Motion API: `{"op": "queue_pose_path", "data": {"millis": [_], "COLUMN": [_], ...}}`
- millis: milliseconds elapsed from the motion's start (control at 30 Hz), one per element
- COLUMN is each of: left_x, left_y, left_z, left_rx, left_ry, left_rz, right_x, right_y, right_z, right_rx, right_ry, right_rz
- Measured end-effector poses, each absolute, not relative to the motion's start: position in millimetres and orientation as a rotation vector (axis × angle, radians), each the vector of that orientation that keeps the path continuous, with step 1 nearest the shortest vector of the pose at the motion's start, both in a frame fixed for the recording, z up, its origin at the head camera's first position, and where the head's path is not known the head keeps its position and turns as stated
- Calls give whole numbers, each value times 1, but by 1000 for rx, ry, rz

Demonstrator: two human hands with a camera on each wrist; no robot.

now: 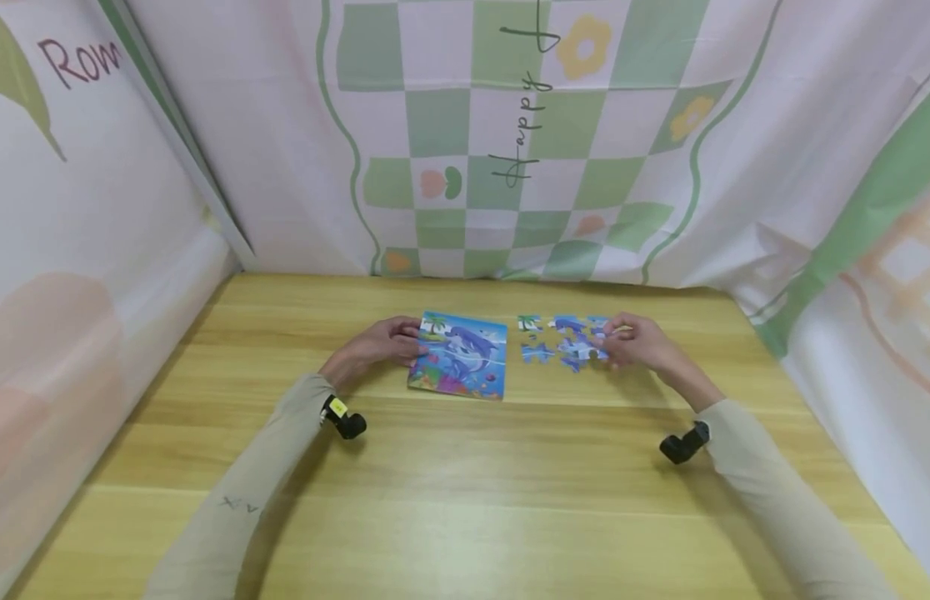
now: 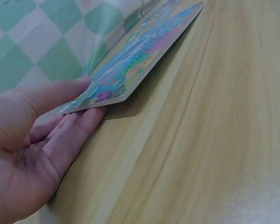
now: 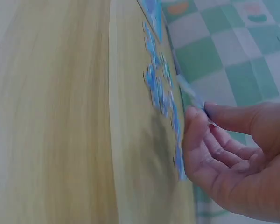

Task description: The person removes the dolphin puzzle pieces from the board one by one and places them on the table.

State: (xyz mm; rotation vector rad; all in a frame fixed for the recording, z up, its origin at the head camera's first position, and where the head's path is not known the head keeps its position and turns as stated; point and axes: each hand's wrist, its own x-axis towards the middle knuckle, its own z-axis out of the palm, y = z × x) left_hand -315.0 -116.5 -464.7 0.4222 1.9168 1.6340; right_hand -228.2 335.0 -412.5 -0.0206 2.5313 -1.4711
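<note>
A square dolphin picture board (image 1: 465, 357) is in front of my left hand (image 1: 378, 342). The left thumb lies on its top face and the fingers are beneath its edge, so the hand grips it at the left side. In the left wrist view, the board (image 2: 144, 51) slants, with its near edge raised over a shadow. My right hand (image 1: 636, 343) pinches a small jigsaw piece (image 3: 192, 95) between thumb and index finger, above the table. Beside and below that hand lie several loose jigsaw pieces (image 1: 537, 353) with blue sea and dolphin parts.
The wooden table (image 1: 465, 483) stretches toward me. A checked green and white curtain (image 1: 502, 125) hangs along its back edge, with more printed cloth (image 1: 75, 275) at the left. Each wrist wears a small black camera (image 1: 684, 443).
</note>
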Motion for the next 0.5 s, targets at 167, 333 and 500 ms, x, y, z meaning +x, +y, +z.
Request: {"op": "queue_pose_path", "data": {"millis": [167,333,500], "left_x": [-315,-315,-314], "left_y": [-116,-116,-116], "left_z": [-466,-466,-466], "left_rx": [406,403,407], "left_ry": [1933,1945,1947], "left_rz": [1655,1656,1660], "right_x": [-225,-223,-225], "right_y": [353,363,366], "right_z": [-414,-415,-418], "right_rx": [56,101,108], "right_ry": [2483,2464,2528], "right_rz": [-1435,-1440,-1361]}}
